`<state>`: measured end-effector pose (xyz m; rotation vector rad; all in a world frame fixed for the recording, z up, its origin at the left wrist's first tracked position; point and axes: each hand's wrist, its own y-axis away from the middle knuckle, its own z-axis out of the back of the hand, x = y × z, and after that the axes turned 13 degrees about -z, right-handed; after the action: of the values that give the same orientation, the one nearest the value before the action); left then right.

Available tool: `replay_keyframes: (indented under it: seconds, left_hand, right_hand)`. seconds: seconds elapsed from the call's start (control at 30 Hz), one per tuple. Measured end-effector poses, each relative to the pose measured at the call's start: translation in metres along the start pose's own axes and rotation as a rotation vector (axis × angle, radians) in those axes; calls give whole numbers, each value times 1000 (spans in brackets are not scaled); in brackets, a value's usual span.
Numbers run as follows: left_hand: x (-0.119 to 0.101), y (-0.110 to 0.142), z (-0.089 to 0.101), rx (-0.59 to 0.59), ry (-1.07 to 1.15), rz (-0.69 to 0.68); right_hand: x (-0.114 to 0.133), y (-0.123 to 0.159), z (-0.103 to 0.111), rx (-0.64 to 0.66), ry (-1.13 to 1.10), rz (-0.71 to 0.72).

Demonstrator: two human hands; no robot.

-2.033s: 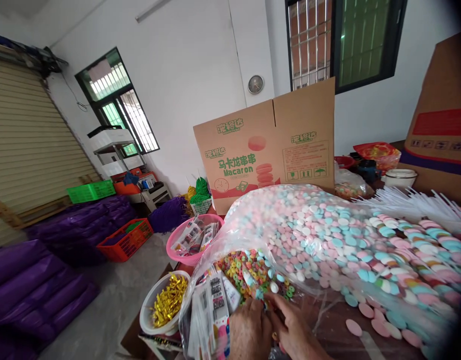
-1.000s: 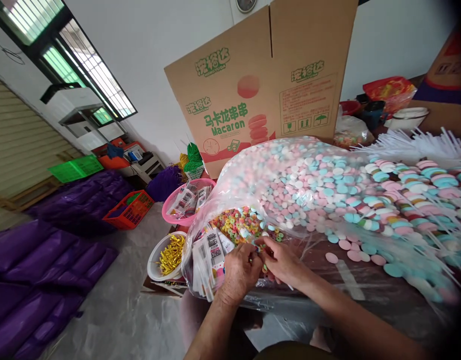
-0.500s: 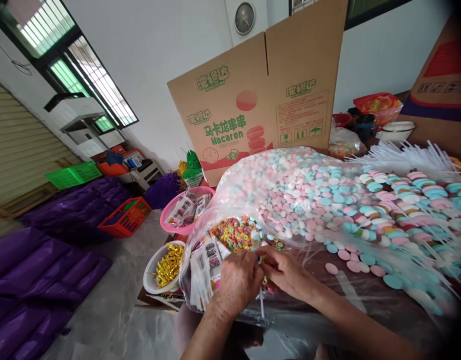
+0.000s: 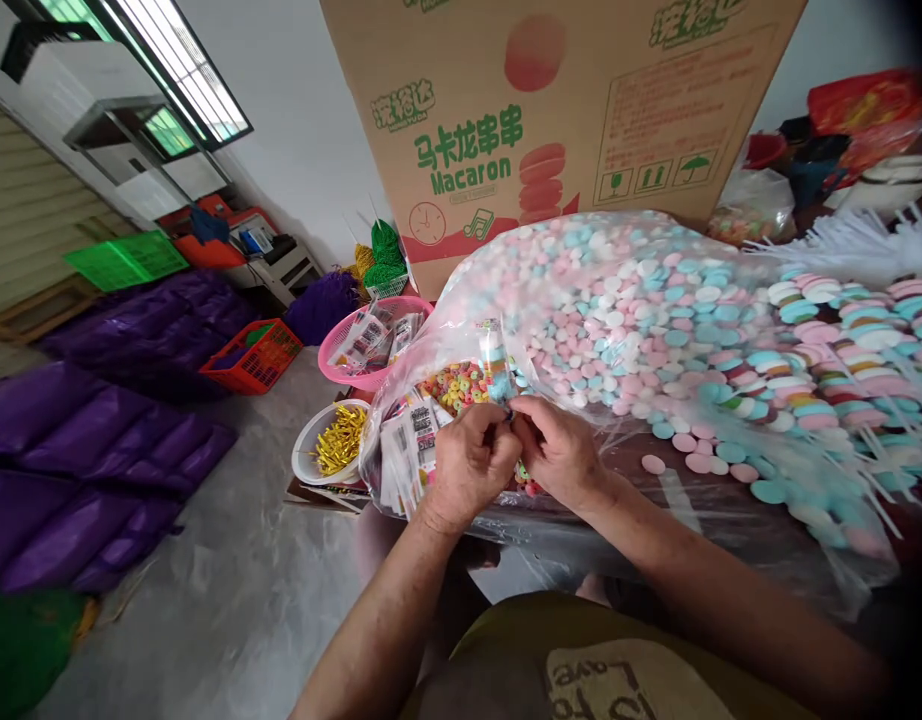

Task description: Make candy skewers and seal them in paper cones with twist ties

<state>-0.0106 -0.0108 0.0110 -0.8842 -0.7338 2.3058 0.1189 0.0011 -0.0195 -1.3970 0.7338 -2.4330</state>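
Over the dark brown tabletop [image 4: 632, 452], your left hand [image 4: 468, 462] and right hand [image 4: 564, 455] both pinch one small, clear plastic packet [image 4: 495, 352].

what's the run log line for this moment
left hand, right hand: pinching at clear packet | nearby: candy rings | behind: carton

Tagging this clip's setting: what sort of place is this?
Probably a small candy-packing workshop: a carton printed "Macaron", a large clear bag of pastel discs, and a bowl of gold ties.
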Motion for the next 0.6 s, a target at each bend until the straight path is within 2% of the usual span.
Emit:
replay_keyframes:
  seconds: [0.13, 0.23, 0.43, 0.6]
  left_hand:
    - [-5, 7, -1, -52, 264, 209]
    - [-2, 12, -3, -52, 355, 250]
    - [8, 10, 2, 57, 350, 136]
    - [0, 4, 13, 154, 202, -51]
  right_hand:
    - [-4, 6, 4, 19, -20, -26]
    - [-7, 9, 8, 80, 57, 0]
    - [-9, 4, 18, 132, 73, 24]
    - [-8, 7, 18, 233, -67, -39]
